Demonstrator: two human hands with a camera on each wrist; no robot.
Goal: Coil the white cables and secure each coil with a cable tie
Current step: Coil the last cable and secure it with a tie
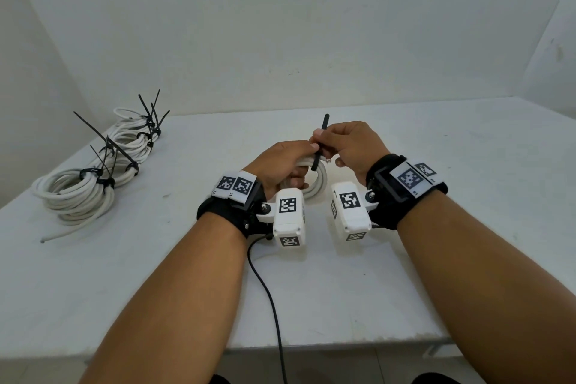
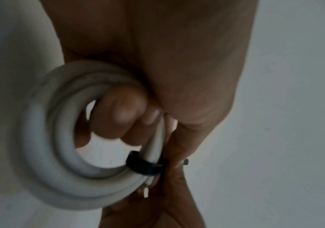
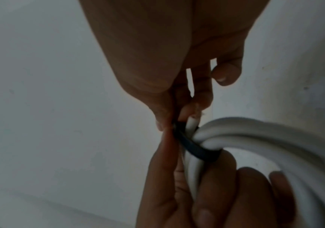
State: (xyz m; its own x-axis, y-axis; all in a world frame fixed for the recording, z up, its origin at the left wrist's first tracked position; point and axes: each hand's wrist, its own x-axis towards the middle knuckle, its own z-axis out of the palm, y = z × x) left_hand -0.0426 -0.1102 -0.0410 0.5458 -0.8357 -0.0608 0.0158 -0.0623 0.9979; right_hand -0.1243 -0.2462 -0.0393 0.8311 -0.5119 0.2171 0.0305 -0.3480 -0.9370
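At the table's middle my left hand [image 1: 285, 162] grips a small coil of white cable [image 1: 319, 182], fingers curled through its loop [image 2: 118, 111]. A black cable tie [image 1: 321, 143] is wrapped round the coil [image 2: 60, 154] as a band [image 2: 148, 167], and its tail sticks up past my knuckles. My right hand [image 1: 346, 143] pinches that tail just above the coil. In the right wrist view the tie's band [image 3: 194, 149] circles the cable strands [image 3: 255, 138] beside my left fingers [image 3: 212, 192]. A bare cable end [image 2: 146, 192] pokes out near the tie.
Several tied white coils [image 1: 93, 178] with black tie tails sticking up lie in a row along the white table's [image 1: 436, 227] far left. A black cord [image 1: 268, 296] runs from my left wrist camera off the front edge. Walls close the table behind.
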